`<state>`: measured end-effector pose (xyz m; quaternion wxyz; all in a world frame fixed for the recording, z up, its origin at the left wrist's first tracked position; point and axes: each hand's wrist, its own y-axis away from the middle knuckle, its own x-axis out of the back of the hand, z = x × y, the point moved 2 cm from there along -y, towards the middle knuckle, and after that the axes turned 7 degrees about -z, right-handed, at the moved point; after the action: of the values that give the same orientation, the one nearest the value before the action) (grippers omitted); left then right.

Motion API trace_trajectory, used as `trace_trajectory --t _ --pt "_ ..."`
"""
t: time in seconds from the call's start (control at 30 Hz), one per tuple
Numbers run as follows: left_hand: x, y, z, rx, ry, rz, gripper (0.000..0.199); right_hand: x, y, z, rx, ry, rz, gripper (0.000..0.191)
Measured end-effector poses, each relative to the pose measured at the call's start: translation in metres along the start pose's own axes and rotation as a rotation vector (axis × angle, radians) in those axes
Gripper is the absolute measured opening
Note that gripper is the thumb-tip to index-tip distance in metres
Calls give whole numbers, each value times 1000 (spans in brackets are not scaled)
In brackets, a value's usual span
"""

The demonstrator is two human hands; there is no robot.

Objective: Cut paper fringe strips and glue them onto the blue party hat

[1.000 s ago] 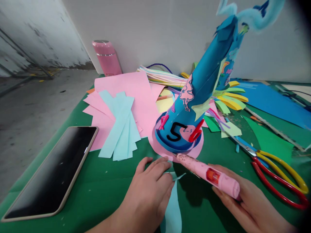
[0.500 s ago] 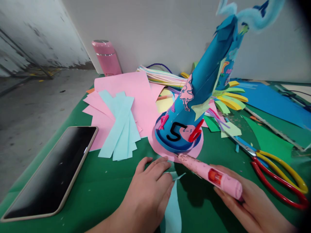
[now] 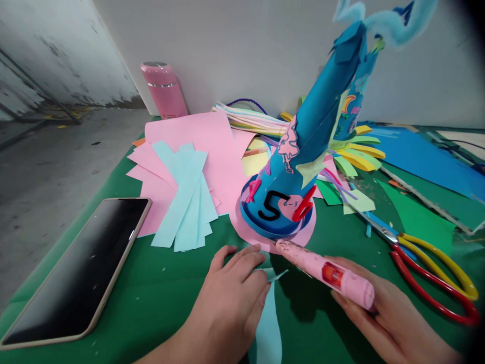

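Observation:
My left hand [image 3: 231,298] lies low on the green table, its fingers curled over a light-blue paper strip [image 3: 269,323]. The strip's short end pokes out by the fingertips, and the palm covers part of it. At the right, my right hand [image 3: 379,308] is closed around a pink glue gun [image 3: 314,260] with a red part in its side. Its dark tip points left, close to the front rim of a pink paper disc [image 3: 248,241]. On that disc stands a tall blue paper cone hat [image 3: 303,151], bearing a black 5, a red 6 and pink cut-outs.
Several light-blue strips [image 3: 189,197] lie fanned over pink paper [image 3: 215,167]. A phone [image 3: 79,268] rests at left, a pink bottle [image 3: 166,93] behind. Scissors [image 3: 432,258] with red and yellow handles lie at right. A second decorated cone [image 3: 354,106] and pipe cleaners [image 3: 253,120] are at the back.
The whole view has shifted very slightly. Both hands, the glue gun and the strip keep nearly the same positions relative to the cone.

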<state>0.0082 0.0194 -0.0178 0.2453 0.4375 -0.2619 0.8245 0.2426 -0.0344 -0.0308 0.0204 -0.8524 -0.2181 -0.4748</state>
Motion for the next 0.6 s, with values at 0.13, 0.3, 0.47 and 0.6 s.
trace_trajectory --t 0.13,0.3,0.47,0.6 --pt "1 -1 0 5 9 4 17 -2 5 6 -29 16 18 49" --pt "1 0 0 -2 4 24 17 -2 9 12 -36 47 77 50" --pt "0 1 0 -3 13 26 17 -2 14 16 -50 114 126 53" --pt "0 0 -1 1 18 17 17 6 14 11 -59 98 174 47"
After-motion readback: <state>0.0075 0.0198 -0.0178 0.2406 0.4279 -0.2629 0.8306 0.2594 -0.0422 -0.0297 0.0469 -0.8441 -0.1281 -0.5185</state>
